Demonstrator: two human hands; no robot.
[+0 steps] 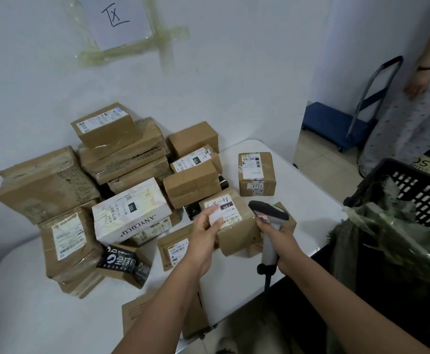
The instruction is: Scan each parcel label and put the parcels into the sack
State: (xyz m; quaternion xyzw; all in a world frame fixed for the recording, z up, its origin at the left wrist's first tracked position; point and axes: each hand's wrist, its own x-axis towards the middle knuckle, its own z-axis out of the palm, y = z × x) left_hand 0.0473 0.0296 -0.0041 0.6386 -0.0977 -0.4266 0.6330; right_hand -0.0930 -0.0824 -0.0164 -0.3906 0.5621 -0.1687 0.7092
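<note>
Cardboard parcel (236,226) gripped by left hand (206,236), thumb hiding label (222,209); right hand (277,240) clasps scanner (268,226).

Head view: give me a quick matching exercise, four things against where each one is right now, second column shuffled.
Things:
1. scanner
2. parcel with the handwritten label
3. box marked 4713
4. green sack

Places:
A. standing alone on the table, apart from the pile
B. gripped in the right hand
C. lining the black crate at the right
D. held by the left hand, label up

Pairs: 1-B, 2-D, 3-A, 4-C
</note>
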